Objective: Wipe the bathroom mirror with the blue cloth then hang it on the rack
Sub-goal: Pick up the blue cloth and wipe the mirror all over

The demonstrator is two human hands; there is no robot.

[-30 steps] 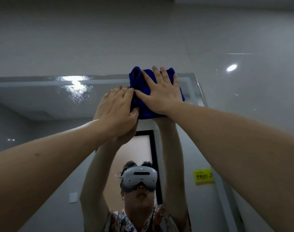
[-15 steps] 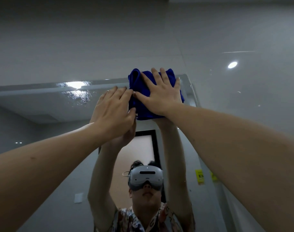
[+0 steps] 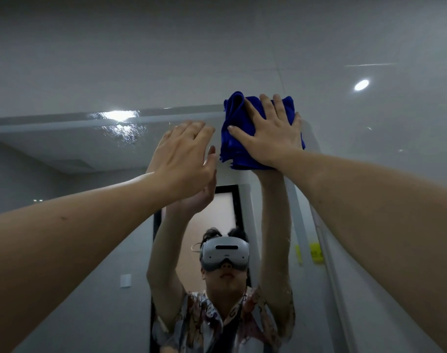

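My left hand (image 3: 185,155), fingers straight, lies flat on the mirror (image 3: 64,154), just beside the blue cloth (image 3: 236,131). My right hand (image 3: 270,135), fingers spread, presses the folded cloth, partly covering it, at the mirror's top right corner, long axis upright.

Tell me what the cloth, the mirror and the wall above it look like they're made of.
Cloth: soft, matte blue fabric, probably microfibre, judging by its fuzzy nap and thick folds under the right hand.
Mirror: glass, glossy, reflecting the person and a glaring light patch.
Wall: smooth grey panels or large tiles, semi-glossy; a faint seam and lamp reflections show, exact material unclear.
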